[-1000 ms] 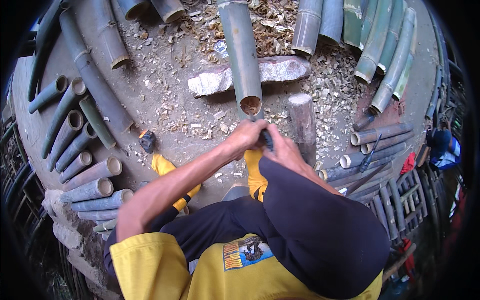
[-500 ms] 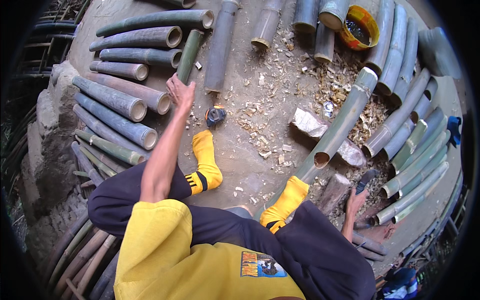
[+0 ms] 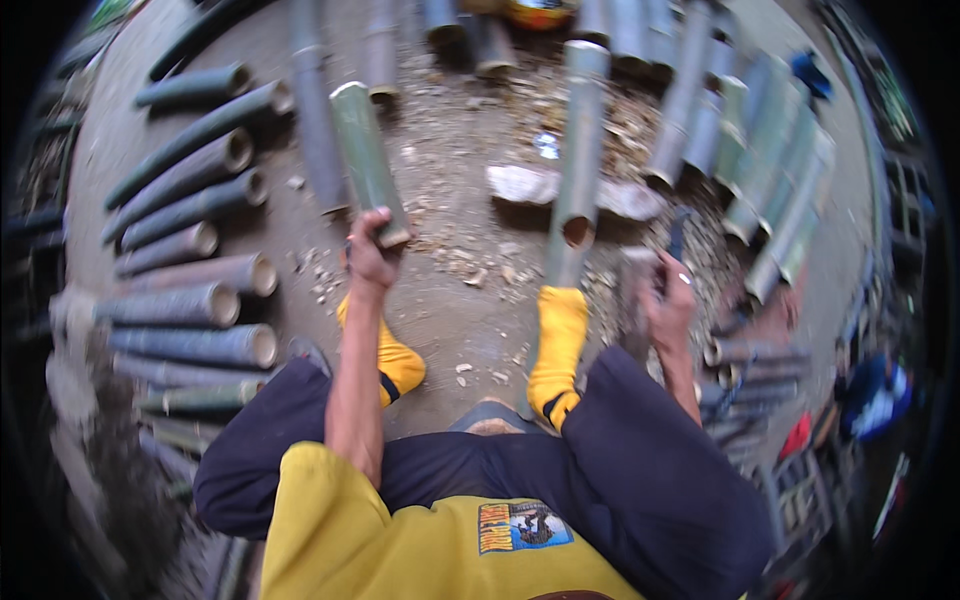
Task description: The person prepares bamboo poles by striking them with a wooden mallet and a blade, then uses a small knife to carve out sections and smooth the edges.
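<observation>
My left hand [image 3: 372,255] is closed around the lower end of a short green bamboo piece [image 3: 366,150], which leans up and away from me. On the right, my right hand [image 3: 668,300] is closed on a dark, narrow tool [image 3: 680,230]; its far end sticks out past the fingers, and blur hides its exact kind. Beside that hand stands a short wooden block [image 3: 636,285]. Between my hands a long bamboo pole [image 3: 582,130] with a hole cut in its near part rests across a pale stone [image 3: 525,184]. My yellow-socked foot [image 3: 560,335] is at the pole's near end.
Cut bamboo sections [image 3: 205,305] lie in a row on the left. More bamboo lengths [image 3: 775,185] are fanned out at the right. Wood chips [image 3: 480,262] litter the ground between. An orange-yellow bucket [image 3: 540,14] stands at the far edge, beside other bamboo.
My left hand has lifted the green bamboo piece off the left row and brought it rightward. The right hand has come up with the dark tool. The whole view has turned to the right.
</observation>
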`<state>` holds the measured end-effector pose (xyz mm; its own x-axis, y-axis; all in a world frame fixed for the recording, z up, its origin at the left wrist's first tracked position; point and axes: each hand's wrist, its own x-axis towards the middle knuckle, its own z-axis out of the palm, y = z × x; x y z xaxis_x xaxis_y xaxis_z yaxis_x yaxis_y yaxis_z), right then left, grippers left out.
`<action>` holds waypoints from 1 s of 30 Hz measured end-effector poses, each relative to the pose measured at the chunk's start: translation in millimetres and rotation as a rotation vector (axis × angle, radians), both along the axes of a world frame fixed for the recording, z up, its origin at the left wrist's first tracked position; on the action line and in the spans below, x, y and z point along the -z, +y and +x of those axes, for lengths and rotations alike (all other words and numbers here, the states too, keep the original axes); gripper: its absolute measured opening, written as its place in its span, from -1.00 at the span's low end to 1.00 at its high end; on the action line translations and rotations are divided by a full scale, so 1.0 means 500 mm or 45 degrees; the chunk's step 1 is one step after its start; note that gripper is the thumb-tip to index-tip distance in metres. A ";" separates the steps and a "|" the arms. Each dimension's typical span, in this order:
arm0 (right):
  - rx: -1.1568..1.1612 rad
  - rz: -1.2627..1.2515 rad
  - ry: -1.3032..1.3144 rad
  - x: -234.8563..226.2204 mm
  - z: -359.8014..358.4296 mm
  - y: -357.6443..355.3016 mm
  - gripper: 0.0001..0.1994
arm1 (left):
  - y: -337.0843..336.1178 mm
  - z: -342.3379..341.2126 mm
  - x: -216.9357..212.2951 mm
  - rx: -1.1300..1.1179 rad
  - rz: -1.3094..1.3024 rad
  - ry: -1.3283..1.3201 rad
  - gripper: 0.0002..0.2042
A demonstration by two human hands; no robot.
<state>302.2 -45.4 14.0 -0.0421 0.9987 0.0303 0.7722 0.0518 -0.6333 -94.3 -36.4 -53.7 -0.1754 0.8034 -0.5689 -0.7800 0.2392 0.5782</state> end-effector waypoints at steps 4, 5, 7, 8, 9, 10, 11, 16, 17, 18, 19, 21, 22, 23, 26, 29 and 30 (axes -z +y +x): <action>-0.229 0.333 -0.039 -0.069 -0.038 -0.025 -0.27 | -0.078 0.350 -0.080 0.440 0.107 -0.277 -0.67; -0.233 0.416 -0.098 -0.051 -0.027 -0.023 -0.21 | -0.101 0.408 -0.144 0.560 0.066 -0.338 -0.65; -0.258 0.725 -0.336 -0.036 -0.028 -0.006 -0.24 | -0.144 0.472 -0.197 0.686 0.211 -0.251 -0.58; -0.242 0.769 -0.206 -0.035 -0.030 -0.009 -0.28 | -0.160 0.477 -0.217 0.792 0.201 -0.221 -0.55; -0.236 0.811 -0.079 -0.037 -0.029 -0.014 -0.31 | -0.171 0.482 -0.241 0.892 0.192 -0.193 -0.52; -0.230 0.759 0.003 -0.033 -0.029 -0.026 -0.39 | -0.184 0.480 -0.271 0.887 0.136 -0.109 -0.59; -0.189 0.760 0.079 -0.032 -0.029 -0.028 -0.47 | -0.177 0.476 -0.253 0.936 0.307 0.142 -0.60; -0.233 0.609 0.156 0.011 -0.050 -0.043 -0.51 | -0.176 0.418 -0.201 0.461 0.819 1.442 -0.52; -0.225 0.590 0.163 0.024 -0.054 -0.047 -0.51 | -0.164 0.421 -0.202 0.388 0.907 1.566 -0.45; -0.214 0.572 0.168 0.036 -0.056 -0.051 -0.51 | -0.154 0.425 -0.199 0.447 1.045 1.622 -0.42; -0.210 0.561 0.168 0.043 -0.059 -0.050 -0.51 | -0.145 0.430 -0.195 0.497 1.189 1.672 -0.38; -0.154 0.487 0.292 0.049 -0.060 -0.054 -0.54 | -0.131 0.440 -0.189 0.678 1.342 1.676 -0.40; -0.188 0.458 0.344 0.048 -0.056 -0.047 -0.55 | -0.119 0.447 -0.192 0.695 1.371 1.623 -0.43; -0.220 0.429 0.396 0.047 -0.054 -0.039 -0.56 | -0.107 0.459 -0.192 0.713 1.399 1.569 -0.45; -0.317 0.269 0.507 0.022 -0.054 -0.019 -0.55 | -0.073 0.490 -0.180 0.505 1.459 1.582 -0.50; -0.264 0.063 0.595 -0.010 -0.057 0.006 -0.52 | -0.019 0.497 -0.183 0.352 1.433 1.412 -0.56; -0.251 0.007 0.575 -0.011 -0.060 0.020 -0.54 | -0.002 0.494 -0.192 0.243 1.397 1.441 -0.56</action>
<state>272.3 -35.6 19.6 -0.2117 0.9728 0.0945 0.3954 0.1737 -0.9019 152.5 -37.5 42.4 0.0595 0.7776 0.6259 0.1461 -0.6270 0.7652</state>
